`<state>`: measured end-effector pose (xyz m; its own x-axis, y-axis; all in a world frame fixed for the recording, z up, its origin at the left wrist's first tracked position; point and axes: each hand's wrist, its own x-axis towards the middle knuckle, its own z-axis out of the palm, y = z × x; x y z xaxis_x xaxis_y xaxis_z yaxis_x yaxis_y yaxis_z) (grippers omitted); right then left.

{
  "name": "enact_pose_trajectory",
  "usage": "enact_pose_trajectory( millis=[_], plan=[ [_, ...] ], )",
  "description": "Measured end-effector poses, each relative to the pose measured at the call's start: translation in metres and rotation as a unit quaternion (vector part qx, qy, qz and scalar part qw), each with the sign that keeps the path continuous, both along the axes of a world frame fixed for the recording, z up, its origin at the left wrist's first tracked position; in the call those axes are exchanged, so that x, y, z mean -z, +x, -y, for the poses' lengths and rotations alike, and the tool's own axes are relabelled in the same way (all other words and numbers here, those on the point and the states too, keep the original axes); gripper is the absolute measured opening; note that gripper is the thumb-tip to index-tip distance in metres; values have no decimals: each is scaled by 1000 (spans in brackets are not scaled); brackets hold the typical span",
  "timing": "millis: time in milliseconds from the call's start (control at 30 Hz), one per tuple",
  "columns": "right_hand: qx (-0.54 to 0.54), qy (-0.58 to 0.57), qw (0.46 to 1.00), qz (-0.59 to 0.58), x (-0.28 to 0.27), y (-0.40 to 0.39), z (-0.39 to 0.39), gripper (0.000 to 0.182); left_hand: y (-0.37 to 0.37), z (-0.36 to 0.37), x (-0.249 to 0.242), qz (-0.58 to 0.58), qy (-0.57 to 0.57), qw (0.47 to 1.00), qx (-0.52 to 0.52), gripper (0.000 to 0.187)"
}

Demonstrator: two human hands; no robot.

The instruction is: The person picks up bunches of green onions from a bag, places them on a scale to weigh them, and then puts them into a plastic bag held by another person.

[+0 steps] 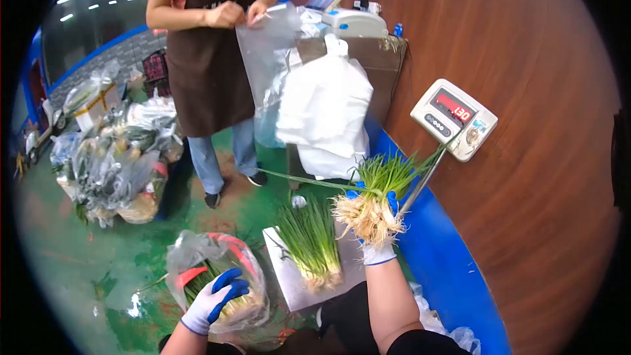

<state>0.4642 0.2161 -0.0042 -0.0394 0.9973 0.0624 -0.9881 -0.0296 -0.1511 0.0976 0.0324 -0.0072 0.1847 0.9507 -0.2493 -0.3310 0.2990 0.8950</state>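
Note:
My right hand point(379, 253), in a white and blue glove, is closed around a bunch of spring onions point(374, 200), its pale bulbs and roots facing me and its green tops fanned out beyond. A few long leaves trail off to the left. Below it, another bunch of spring onions point(309, 243) lies on the scale's flat metal platform point(289, 289). My left hand point(217, 299), gloved alike, hovers at a clear plastic bag point(259, 276) with more spring onions inside. Its fingers are bent but apart, with nothing visible in them.
The scale's display point(455, 118) stands on a pole at the right, by a brown wall. A co-worker in a brown apron point(210, 72) handles a clear bag beside hanging white bags point(325, 98). Bagged vegetables point(118, 164) are piled at the left.

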Motion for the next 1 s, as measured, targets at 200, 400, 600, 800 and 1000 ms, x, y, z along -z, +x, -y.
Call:
enact_pose_trajectory(
  millis=[200,400,600,800,1000],
  plan=[
    [-119,211,969,-51,7,-16,-13,60,-66,28,58,93,-57,971,-215,41],
    [-47,190,980,45,-62,-80,24,44,-68,34,51,70,11,976,-207,35],
    [-159,210,964,18,22,-72,-46,55,-67,41,44,85,8,969,-233,41],
    [-225,245,931,-148,-43,-106,18,62,-75,43,56,88,11,966,-242,42],
    [-173,288,942,10,-2,-80,-25,62,-79,52,54,103,6,959,-263,42]
  ],
)
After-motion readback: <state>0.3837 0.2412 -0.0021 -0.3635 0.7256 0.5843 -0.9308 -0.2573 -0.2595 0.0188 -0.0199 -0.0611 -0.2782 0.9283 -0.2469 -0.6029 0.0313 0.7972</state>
